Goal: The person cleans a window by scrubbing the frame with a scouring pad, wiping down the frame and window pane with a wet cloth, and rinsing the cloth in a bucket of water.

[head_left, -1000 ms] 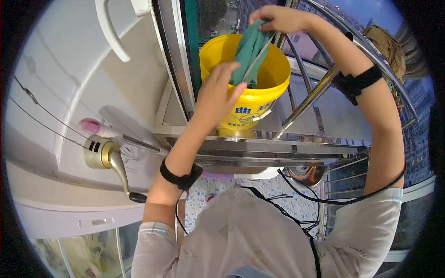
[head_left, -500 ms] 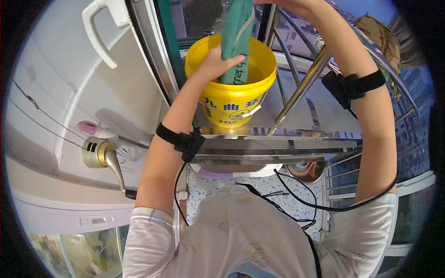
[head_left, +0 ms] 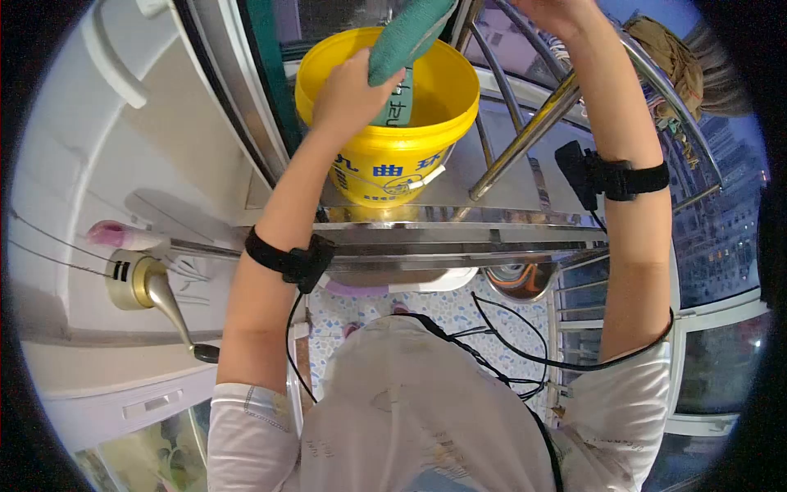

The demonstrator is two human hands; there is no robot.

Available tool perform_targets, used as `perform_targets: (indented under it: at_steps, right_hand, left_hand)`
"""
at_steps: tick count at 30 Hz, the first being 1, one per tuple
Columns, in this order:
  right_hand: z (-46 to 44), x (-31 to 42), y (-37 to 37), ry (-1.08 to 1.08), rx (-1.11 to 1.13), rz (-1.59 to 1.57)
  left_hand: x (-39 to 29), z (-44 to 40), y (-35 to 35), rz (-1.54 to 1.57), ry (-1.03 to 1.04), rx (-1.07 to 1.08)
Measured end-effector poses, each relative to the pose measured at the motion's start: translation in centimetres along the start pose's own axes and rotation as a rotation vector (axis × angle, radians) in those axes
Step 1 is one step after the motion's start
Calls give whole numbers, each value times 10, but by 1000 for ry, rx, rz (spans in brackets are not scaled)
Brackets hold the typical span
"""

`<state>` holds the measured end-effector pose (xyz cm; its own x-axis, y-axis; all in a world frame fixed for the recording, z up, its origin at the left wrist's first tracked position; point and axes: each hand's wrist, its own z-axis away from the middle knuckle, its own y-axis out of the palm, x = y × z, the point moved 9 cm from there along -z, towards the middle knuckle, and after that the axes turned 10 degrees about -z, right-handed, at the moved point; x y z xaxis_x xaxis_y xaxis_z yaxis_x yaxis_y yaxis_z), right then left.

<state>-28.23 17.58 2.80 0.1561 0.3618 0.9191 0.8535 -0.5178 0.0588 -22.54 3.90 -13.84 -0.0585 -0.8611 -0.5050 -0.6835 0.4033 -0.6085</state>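
Yellow bucket [head_left: 385, 146], green cloth [head_left: 403, 41] hung partly inside, clasped above its lettering [head_left: 398, 102] by closed left hand [head_left: 352, 92], right hand [head_left: 564, 15] cropped right of bucket, grip indiscernible.

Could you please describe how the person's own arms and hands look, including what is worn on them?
The left hand and right hand are ungloved. A black strap with a boxy black module circles the left forearm; a similar one circles the right forearm. Thin black cables run along both arms. The left sleeve and right sleeve are short and whitish.
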Motion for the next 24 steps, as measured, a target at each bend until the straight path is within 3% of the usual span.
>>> perform_targets:
  at_steps: [7, 10, 12, 15, 22, 24]
  right_hand:
    - [2, -28, -5, 48, 18, 4]
    - [8, -24, 7, 38, 224, -81]
    - [19, -15, 23, -9, 406, 48]
    - [27, -11, 34, -1, 483, 242]
    - [37, -15, 35, -72, 329, 248]
    - [43, -15, 42, -114, 221, 297]
  left_hand:
    - [8, 2, 6, -106, -49, 59]
    - [11, 2, 9, -139, -57, 62]
    - [9, 3, 7, -154, -32, 60]
    - [5, 5, 5, -205, -22, 65]
    - [8, 4, 6, -69, 24, 83]
    - [-7, 13, -2, -21, -112, 173]
